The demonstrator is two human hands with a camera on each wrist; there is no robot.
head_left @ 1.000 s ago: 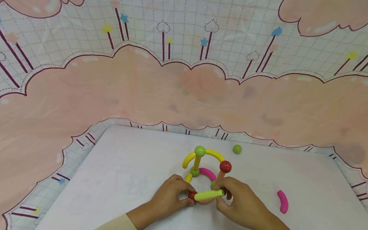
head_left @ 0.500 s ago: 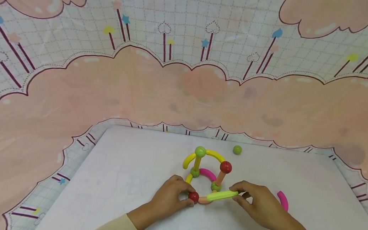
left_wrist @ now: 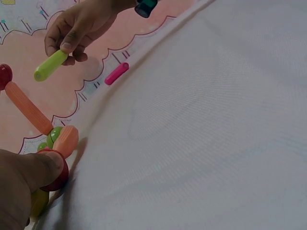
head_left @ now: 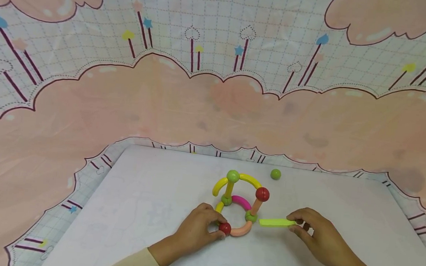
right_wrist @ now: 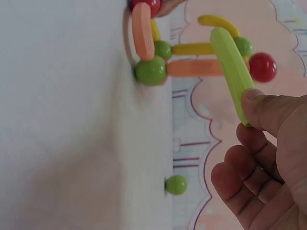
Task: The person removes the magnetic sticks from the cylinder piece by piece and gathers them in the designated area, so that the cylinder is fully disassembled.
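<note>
My left hand (head_left: 198,226) pinches a red ball (head_left: 225,228) at the front left of a ring built from balls and curved rods. My right hand (head_left: 322,237) holds a lime-green stick (head_left: 274,223) by one end, raised off the table right of the ring and apart from it. A salmon curved rod (head_left: 242,229) joins the red ball to a green ball (head_left: 251,216). From that ball rises a salmon straight rod (head_left: 256,207) topped by another red ball (head_left: 262,194). A yellow upright (head_left: 229,189) carries a light green ball (head_left: 233,176) with yellow arcs (head_left: 251,180) on it.
A loose green ball (head_left: 275,174) lies behind the structure, toward the table's back edge. One pink curved rod (left_wrist: 116,74) shows in the left wrist view; my right hand covers it in the head view. A cloud-patterned cloth (head_left: 214,112) hangs behind the white table (head_left: 150,186).
My right hand has drawn the lime-green stick away from the held red ball, to the right. The left hand keeps its place on that ball.
</note>
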